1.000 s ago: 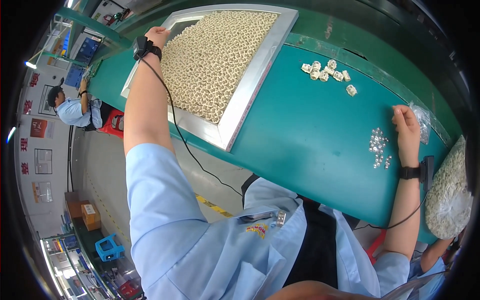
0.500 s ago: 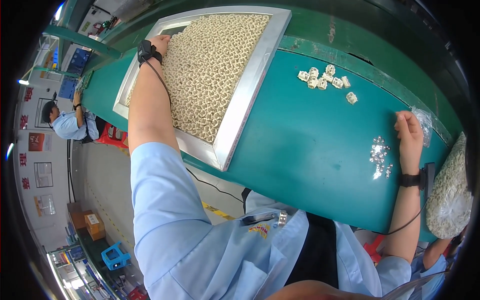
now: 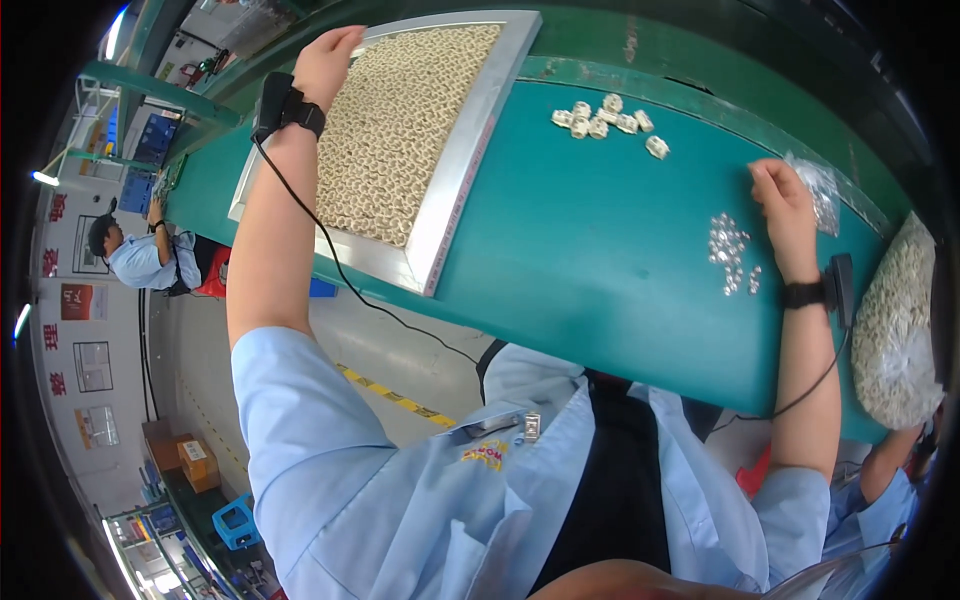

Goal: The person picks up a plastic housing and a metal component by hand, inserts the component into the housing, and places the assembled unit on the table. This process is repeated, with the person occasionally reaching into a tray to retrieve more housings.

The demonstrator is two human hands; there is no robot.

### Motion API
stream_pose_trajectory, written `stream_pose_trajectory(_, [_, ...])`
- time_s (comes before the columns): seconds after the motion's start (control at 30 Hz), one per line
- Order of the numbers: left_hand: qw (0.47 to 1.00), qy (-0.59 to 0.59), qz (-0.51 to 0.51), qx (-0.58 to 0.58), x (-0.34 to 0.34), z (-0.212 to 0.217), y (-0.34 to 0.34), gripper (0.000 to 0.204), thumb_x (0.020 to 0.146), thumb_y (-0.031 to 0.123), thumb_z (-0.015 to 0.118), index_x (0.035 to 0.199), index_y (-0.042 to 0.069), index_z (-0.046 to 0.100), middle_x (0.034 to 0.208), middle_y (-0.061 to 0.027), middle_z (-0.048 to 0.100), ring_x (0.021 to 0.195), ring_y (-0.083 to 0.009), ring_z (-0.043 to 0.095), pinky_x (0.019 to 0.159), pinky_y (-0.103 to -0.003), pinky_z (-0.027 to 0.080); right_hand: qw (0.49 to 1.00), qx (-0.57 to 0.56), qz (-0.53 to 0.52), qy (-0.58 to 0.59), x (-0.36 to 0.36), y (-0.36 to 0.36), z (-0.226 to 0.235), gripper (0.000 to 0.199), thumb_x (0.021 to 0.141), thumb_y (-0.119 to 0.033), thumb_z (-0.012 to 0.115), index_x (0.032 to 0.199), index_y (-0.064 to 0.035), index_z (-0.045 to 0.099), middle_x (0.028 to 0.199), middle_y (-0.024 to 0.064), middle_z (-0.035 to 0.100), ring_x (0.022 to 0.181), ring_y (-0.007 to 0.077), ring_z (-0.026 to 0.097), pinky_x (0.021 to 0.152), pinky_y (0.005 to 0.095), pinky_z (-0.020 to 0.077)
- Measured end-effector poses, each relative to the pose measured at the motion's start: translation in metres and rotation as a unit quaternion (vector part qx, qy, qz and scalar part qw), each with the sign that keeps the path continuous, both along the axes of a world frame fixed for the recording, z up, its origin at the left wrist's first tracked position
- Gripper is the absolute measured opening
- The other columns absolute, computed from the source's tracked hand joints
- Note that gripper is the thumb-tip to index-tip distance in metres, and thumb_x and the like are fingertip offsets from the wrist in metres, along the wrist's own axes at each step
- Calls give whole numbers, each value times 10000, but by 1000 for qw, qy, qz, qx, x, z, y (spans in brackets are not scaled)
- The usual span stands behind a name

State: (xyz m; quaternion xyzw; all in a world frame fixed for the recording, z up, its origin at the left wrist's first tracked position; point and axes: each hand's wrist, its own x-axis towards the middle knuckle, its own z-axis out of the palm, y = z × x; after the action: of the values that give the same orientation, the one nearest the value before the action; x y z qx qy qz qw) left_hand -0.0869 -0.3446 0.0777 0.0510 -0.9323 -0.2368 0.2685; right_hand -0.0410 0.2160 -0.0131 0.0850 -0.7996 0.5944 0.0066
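My left hand [image 3: 328, 62] is raised over the far left corner of a metal-framed tray [image 3: 440, 215], its fingers pinched together. Whatever may be between those fingertips is too small to make out. Rows of small cream-coloured parts [image 3: 400, 135] fill most of the tray, packed tightly. At the right, my right hand [image 3: 787, 205] is closed, with thumb and fingers curled together; I cannot see what is in them. Beside it, small shiny metal pieces [image 3: 727, 242] lie scattered on the green table mat [image 3: 590, 250]. A crumpled clear plastic bag [image 3: 822, 192] rests just behind this hand.
Several loose cream parts [image 3: 600, 122] form a small group toward the table's far edge. A large clear bag of cream parts [image 3: 893, 330] stands at the right end. Cables run from both wrist straps. Another person [image 3: 145, 250] sits at the far left.
My left hand has lifted off the parts in the tray and moved up over the tray's far left corner. My right hand stays closed near the metal pieces. The view has shifted slightly.
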Motion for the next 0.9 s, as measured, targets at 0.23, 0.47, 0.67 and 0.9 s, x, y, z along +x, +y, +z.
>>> stream_pose_trajectory(0.23, [941, -127, -310, -54, 55, 1, 208, 259, 917, 239, 592, 1098, 60, 642, 1024, -91, 661, 949, -182, 618, 824, -285, 473, 998, 6, 57, 35, -8, 5, -8, 178, 936, -233, 586, 966, -61, 616, 783, -60, 530, 721, 28, 466, 637, 172, 378])
stream_pose_trajectory(0.47, [915, -31, -341, -213, 49, -64, 285, 211, 882, 203, 620, 1064, 102, 658, 1043, -85, 615, 1015, -275, 575, 859, -354, 476, 997, 6, 63, 52, -6, 2, -8, 204, 920, -241, 600, 961, -43, 623, 799, -45, 564, 737, 41, 497, 665, 194, 412])
stream_pose_trajectory(0.67, [917, -38, -319, -236, 47, -70, 297, 195, 874, 183, 616, 1046, 109, 672, 1030, -64, 614, 1023, -276, 554, 881, -389, 451, 994, 34, 86, 58, -8, 6, -10, 215, 928, -229, 590, 987, -24, 618, 845, -48, 572, 778, 41, 503, 712, 195, 421])
stream_pose_trajectory(0.9, [918, 7, -324, -227, 56, -82, 311, 156, 872, 181, 614, 992, 98, 670, 1010, -57, 621, 1006, -280, 554, 871, -401, 440, 993, 35, 95, 52, -10, 8, -9, 220, 926, -230, 591, 1001, -26, 621, 849, -45, 575, 780, 40, 504, 715, 195, 423])
